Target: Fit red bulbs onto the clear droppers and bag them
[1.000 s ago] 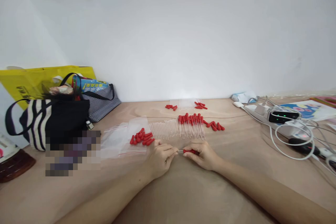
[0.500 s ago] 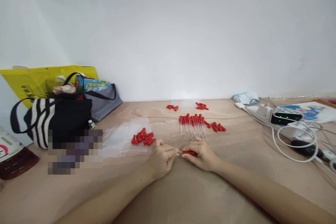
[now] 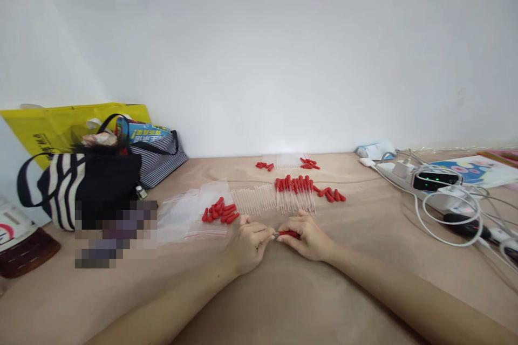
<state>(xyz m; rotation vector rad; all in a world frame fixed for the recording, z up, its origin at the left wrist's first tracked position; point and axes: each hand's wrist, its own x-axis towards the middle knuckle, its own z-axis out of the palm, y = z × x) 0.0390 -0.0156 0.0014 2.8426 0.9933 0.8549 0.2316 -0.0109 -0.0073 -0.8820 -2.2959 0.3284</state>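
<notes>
My left hand (image 3: 247, 242) and my right hand (image 3: 308, 238) meet low over the wooden table (image 3: 283, 302). The right hand pinches a red rubber bulb (image 3: 288, 234); the left pinches the clear tube that enters it, mostly hidden by the fingers. Just beyond lies a row of bare clear tubes (image 3: 253, 199) and a row of tubes with red bulbs fitted (image 3: 295, 191). Loose red bulbs (image 3: 220, 211) lie on a clear zip bag to the left, and more loose red bulbs (image 3: 332, 194) lie to the right.
A striped tote bag (image 3: 81, 183) and a yellow bag (image 3: 48, 129) stand at the left by the wall. A power strip with chargers and white cables (image 3: 445, 194) sprawls at the right. More red bulbs and clear tubes in a small far group (image 3: 287, 163) lie near the wall.
The hands stay together at the same spot; the gap between them has closed slightly and the bulb sits closer to the left fingers. The view shifted a little.
</notes>
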